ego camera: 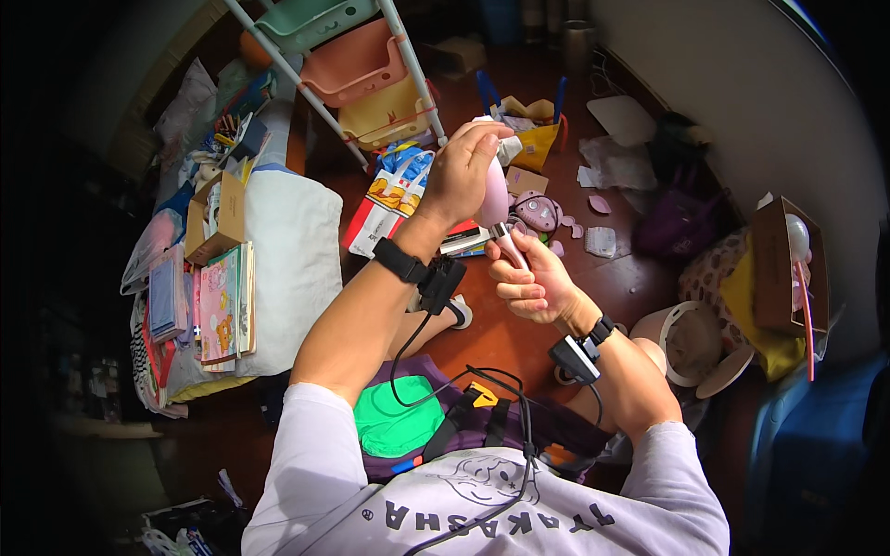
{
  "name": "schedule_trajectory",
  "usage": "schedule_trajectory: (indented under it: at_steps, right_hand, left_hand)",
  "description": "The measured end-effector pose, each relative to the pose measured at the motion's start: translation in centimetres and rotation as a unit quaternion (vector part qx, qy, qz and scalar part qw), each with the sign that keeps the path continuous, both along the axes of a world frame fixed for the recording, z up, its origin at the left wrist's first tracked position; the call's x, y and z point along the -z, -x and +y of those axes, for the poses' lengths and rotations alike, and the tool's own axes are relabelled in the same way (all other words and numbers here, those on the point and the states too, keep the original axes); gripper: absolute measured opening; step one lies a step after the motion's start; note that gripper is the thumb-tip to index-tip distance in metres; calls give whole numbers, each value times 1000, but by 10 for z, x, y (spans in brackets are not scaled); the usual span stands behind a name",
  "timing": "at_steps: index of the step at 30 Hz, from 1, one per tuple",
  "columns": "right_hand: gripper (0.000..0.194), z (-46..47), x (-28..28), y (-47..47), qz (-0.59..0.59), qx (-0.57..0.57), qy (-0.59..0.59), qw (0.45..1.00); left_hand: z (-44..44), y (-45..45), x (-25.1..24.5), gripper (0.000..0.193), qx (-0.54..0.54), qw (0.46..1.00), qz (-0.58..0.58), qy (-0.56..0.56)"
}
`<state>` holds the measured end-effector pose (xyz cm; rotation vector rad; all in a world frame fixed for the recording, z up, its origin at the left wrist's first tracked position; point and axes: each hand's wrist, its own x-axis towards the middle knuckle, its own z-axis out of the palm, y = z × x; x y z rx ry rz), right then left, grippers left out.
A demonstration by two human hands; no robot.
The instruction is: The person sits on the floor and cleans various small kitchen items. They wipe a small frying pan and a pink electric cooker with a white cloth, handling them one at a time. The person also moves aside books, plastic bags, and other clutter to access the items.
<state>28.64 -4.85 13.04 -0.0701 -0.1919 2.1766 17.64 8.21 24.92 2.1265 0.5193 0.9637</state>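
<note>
My right hand (532,281) grips the pink handle (513,250) of a device with a silver collar, below its rounded pink body (495,194). Cupped over the upper part of that body, my left hand (462,167) presses a crumpled white tissue or cloth (509,147) against it. What its fingertips do on the far side is hidden. On the floor just beyond lie a pink round device (537,210) with a dark cord, small pink parts (573,226) and a cardboard piece (526,181).
A bed (295,278) with books (226,302) and an open box (215,219) is at left. A tiered basket rack (361,69) stands ahead, near a paper bag (379,215) and yellow bag (535,156). At right are a white bin (688,340) and cardboard box (772,264). Cables cross my lap.
</note>
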Motion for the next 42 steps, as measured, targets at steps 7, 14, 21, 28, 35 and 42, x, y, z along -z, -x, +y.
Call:
schedule_trajectory:
  at_steps: [7,14,21,28,35,42]
  right_hand:
    - [42,-5,3,2,6,0,24,1000]
    - [43,-12,-4,-2,-20,29,40,999]
    - [46,-20,4,-4,48,-18,36,998]
    - [40,-6,-5,-22,213,9,-76,974]
    - [43,3,-11,-10,105,2,-93,990]
    - [34,-7,-18,12,-402,219,-100,883]
  left_hand:
    - [1,13,24,34,-25,999,4,-41]
    - [-14,15,25,32,-40,957,139,-253]
    - [55,19,54,41,158,930,-47,329]
    - [-43,1,92,35,22,729,-179,660]
    - [6,8,74,38,145,673,-399,605]
    - [-16,26,69,40,142,689,-354,616]
